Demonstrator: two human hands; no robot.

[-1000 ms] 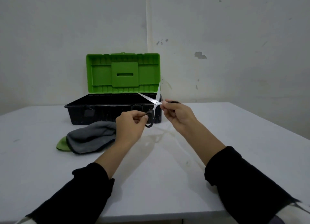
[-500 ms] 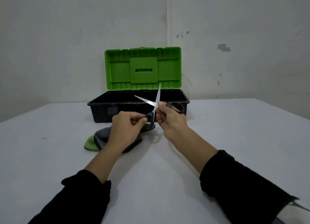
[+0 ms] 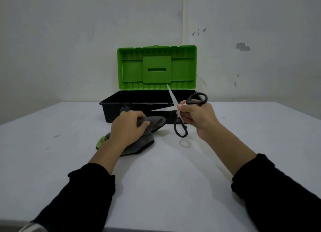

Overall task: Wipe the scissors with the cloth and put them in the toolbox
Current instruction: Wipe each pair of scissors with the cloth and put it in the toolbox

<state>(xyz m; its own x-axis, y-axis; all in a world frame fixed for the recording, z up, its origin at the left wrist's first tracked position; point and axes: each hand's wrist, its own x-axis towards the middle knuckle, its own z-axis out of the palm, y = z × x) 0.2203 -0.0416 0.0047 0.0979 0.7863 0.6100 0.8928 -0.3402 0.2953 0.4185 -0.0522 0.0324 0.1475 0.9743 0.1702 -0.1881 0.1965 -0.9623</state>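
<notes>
While the toolbox (image 3: 139,108) stands open at the far middle of the white table (image 3: 173,188), everything else sits in front of it, on the side nearer the person. Farthest to the left of the box's front wall lies the cloth (image 3: 139,145), a grey bundle with a bright green edge showing at its left end; most of it rests on the table just in front of the box, and one folded end is lifted off the surface. The left hand (image 3: 128,129) grips that lifted end, fingers curled over the fabric and thumb tucked against it, and a black sleeve covers the forearm behind it.

Next, toward the right half of the box, come the scissors (image 3: 175,108). They are held in the air with their blades spread wide: one blade points left, level with the box's front rim, and the other rises toward the green lid (image 3: 156,66), which stands upright behind the black tray. One black handle loop hangs down in front of the box's right corner, and the other loop sticks out to the upper right, above the knuckles. The right hand (image 3: 196,117) pinches the scissors near the pivot, fingers curled round the shank. The scissors touch neither the cloth nor the box.
</notes>
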